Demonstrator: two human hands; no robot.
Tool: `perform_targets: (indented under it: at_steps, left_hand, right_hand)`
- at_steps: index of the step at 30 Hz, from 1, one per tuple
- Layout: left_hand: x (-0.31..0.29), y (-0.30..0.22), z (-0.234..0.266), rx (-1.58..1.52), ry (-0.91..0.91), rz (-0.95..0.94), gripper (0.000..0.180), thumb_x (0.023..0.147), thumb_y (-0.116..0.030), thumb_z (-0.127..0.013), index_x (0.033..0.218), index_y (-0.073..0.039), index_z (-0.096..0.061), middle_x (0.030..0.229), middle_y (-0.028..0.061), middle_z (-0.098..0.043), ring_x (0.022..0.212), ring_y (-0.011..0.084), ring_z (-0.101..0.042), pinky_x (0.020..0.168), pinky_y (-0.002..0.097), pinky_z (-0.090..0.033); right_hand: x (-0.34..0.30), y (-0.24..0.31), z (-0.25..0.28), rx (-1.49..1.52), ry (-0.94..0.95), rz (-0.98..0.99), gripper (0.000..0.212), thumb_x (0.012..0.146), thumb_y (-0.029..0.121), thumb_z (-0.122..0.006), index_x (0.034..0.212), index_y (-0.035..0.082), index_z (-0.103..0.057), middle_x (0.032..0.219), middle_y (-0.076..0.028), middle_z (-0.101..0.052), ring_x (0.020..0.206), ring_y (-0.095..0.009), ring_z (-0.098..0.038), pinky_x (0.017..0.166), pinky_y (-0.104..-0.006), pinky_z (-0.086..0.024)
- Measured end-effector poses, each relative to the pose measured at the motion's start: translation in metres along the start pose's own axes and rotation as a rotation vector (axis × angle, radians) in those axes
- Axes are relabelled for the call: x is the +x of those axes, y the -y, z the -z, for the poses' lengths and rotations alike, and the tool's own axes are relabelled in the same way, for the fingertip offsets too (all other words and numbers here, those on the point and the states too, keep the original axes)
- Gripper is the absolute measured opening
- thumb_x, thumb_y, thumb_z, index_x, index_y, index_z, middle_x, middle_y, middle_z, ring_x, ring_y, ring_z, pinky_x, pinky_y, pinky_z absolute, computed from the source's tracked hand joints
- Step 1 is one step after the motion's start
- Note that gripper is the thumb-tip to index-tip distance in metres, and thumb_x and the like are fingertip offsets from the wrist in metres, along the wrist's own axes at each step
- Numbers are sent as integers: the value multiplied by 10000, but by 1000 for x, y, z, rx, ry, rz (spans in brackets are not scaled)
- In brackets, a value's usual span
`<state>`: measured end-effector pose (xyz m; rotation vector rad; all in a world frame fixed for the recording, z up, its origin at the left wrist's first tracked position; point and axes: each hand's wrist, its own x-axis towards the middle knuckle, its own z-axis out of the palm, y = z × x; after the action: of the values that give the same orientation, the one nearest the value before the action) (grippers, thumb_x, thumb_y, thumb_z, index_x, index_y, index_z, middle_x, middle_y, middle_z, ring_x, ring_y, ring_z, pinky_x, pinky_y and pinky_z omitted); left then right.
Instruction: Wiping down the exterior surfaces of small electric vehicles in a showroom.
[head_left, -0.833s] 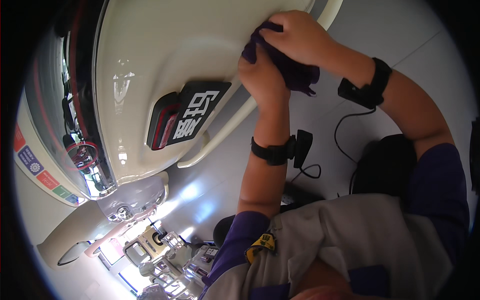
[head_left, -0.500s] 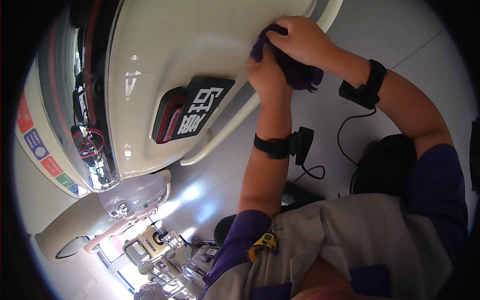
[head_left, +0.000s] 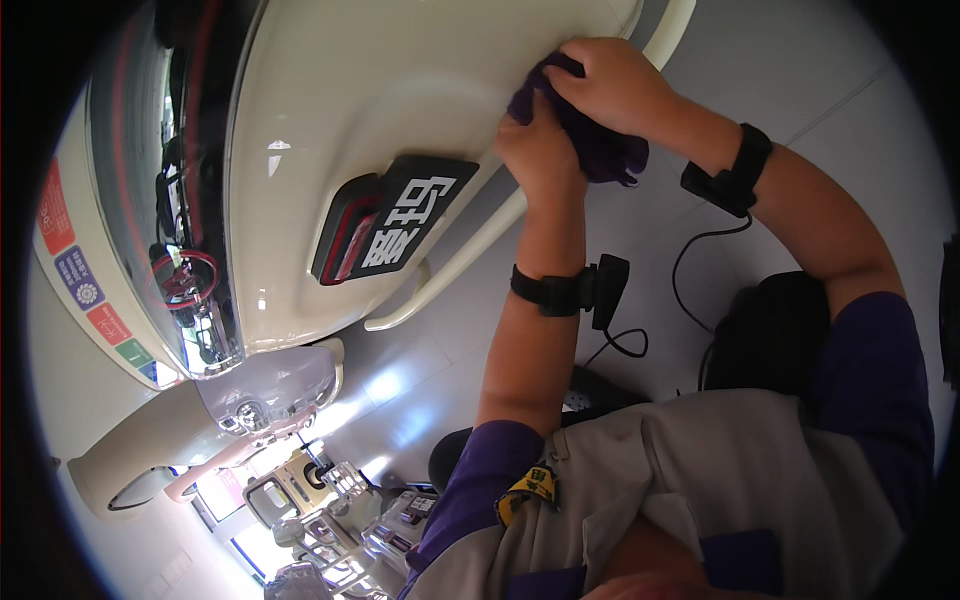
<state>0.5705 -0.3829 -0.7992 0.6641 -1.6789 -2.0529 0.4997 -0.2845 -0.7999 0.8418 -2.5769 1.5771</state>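
A dark purple cloth (head_left: 603, 148) is bunched between my two hands at the lower edge of a cream vehicle body (head_left: 340, 90). My left hand (head_left: 540, 150) is closed on the cloth's near left part, close to the glossy panel. Beyond it and to the right, my right hand (head_left: 612, 85) grips the upper part, fingers curled into the folds. The cloth's loose end hangs to the right of my left wrist. Whether the cloth touches the panel is hidden by my hands.
A black plate with white characters (head_left: 415, 215) and a red-rimmed lamp (head_left: 345, 235) sit on the panel. Below runs a cream tube bumper (head_left: 450, 265). Left is a dark windshield (head_left: 165, 200). Another vehicle (head_left: 270, 385) stands at lower left. Grey floor tiles (head_left: 800, 75) lie right.
The vehicle body and its plate appear slightly farther right in the picture. Both hands keep their hold on the cloth and have barely shifted.
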Motion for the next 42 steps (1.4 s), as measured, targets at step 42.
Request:
perform_targets:
  at_steps: [42]
  left_hand:
    - [4, -13, 4, 229, -58, -232, 198, 918, -99, -647, 970, 89, -682, 892, 100, -705, 792, 134, -641, 723, 277, -526]
  right_hand:
    - [6, -18, -8, 300, 154, -168, 333, 917, 291, -642, 1081, 5, -689, 915, -159, -721, 797, -217, -693, 752, -304, -524]
